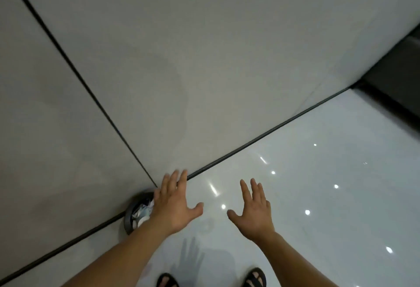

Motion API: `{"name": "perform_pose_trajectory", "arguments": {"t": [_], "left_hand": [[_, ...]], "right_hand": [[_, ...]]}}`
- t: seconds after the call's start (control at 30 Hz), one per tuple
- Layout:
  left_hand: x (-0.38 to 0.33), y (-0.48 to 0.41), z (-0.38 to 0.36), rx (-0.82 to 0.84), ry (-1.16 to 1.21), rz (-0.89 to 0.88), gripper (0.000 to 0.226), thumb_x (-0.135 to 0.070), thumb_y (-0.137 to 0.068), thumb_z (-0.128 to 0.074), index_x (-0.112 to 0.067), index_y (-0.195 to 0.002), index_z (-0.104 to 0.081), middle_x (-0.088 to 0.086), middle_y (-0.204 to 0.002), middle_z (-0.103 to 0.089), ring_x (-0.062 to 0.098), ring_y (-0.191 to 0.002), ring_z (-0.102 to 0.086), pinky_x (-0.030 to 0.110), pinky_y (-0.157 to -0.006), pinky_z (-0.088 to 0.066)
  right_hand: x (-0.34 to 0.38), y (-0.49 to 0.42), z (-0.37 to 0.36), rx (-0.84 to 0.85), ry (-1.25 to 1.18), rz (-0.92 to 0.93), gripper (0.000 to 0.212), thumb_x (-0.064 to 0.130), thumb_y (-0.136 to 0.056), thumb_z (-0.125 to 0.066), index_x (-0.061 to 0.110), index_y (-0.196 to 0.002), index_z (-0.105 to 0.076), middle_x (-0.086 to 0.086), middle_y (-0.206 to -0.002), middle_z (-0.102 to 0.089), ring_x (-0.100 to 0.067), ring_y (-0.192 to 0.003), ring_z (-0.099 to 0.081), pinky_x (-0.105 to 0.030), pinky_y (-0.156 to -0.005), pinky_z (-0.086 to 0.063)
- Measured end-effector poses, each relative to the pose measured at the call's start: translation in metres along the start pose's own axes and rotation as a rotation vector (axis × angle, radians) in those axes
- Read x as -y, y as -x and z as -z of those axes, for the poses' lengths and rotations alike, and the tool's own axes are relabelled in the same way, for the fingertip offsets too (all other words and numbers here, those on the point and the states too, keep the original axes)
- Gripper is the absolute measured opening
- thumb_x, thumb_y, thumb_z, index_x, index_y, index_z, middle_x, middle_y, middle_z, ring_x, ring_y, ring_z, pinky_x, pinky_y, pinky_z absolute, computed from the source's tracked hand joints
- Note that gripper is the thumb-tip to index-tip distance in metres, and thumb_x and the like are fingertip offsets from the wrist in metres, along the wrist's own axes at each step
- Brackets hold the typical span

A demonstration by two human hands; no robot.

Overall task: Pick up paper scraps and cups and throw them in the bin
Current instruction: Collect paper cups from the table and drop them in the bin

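Already the bin (134, 215) at lower left holds paper and cups. Both hands, left (175, 205) and right (255, 210), hang spread and empty; no litter shows on the floor (318, 173).

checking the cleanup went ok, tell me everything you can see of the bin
The bin is small, round and dark, seen from above. It stands on the glossy floor at the foot of the wall. Only its left rim shows; the left hand and wrist hide the rest. Inside lie crumpled white paper scraps and what looks like a cup. Its material is too blurred to tell.
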State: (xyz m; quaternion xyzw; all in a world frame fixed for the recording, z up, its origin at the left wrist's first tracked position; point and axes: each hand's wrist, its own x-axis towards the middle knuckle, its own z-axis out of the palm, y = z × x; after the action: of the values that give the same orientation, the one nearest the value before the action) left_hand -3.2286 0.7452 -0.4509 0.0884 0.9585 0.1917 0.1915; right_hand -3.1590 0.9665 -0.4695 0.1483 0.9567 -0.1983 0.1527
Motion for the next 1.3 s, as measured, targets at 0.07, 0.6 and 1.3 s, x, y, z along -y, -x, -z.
{"name": "perform_pose_trajectory", "arguments": {"t": [0.07, 0.6, 1.3], "left_hand": [[-0.052, 0.009, 0.008, 0.035, -0.026, -0.083, 0.103, -0.072, -0.075, -0.048, -0.030, -0.151, 0.009, -0.003, -0.160, 0.010, 0.022, -0.147, 0.012, 0.048, -0.117, -0.006], [-0.488, 0.067, -0.079, 0.148, -0.233, -0.672, 0.098, -0.067, -0.081, -0.051, -0.025, -0.153, 0.002, -0.001, -0.161, 0.002, 0.022, -0.148, 0.004, 0.046, -0.117, -0.010], [-0.928, 0.046, -0.278, 0.415, -0.305, -1.258, 0.093, -0.063, -0.083, -0.051, -0.023, -0.153, -0.006, 0.000, -0.161, -0.003, 0.021, -0.148, 0.003, 0.044, -0.117, -0.014]], "right_hand": [[-0.030, 0.028, 0.032, -0.048, -0.045, -0.070, 0.091, 0.062, -0.088, -0.049, 0.033, -0.155, 0.006, 0.001, -0.162, 0.017, -0.022, -0.149, 0.018, -0.044, -0.119, -0.010], [-0.353, 0.213, 0.214, -0.334, -0.147, -0.553, 0.089, 0.060, -0.089, -0.048, 0.033, -0.155, 0.004, -0.003, -0.163, 0.016, -0.026, -0.148, 0.021, -0.051, -0.118, -0.006], [-0.690, 0.272, 0.323, -0.449, -0.323, -1.193, 0.088, 0.056, -0.090, -0.052, 0.031, -0.156, 0.000, -0.001, -0.163, 0.014, -0.024, -0.148, 0.018, -0.054, -0.118, -0.004]]}}
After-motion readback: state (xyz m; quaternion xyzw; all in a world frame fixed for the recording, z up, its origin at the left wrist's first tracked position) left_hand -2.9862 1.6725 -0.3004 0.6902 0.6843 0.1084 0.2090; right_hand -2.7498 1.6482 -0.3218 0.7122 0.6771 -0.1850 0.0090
